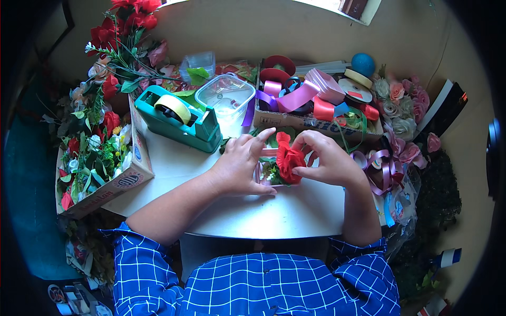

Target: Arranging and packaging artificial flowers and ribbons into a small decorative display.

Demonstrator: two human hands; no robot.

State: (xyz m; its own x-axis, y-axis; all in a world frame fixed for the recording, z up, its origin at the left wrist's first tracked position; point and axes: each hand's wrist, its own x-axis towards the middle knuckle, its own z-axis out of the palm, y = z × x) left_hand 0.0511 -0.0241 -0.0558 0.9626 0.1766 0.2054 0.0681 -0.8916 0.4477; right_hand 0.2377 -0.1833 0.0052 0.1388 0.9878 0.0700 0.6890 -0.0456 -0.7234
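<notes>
My left hand [239,166] wraps around the left side of a small pink plastic box [269,152] on the white table, thumb at the near side and fingers at the far side. Green leaves and small white artificial flowers [272,173] lie inside it. A red fabric flower [290,160] covers the right part of the box. My right hand [326,158] pinches this flower's right edge between thumb and fingers. How the flower's underside sits in the box is hidden.
A green tape dispenser [178,122] stands behind my left forearm. At left is a cardboard box [136,166] of artificial flowers. Farther back are a clear plastic container [225,94] and a carton [276,118] of ribbon spools. Purple ribbon [381,170] and pink roses [411,154] lie at right.
</notes>
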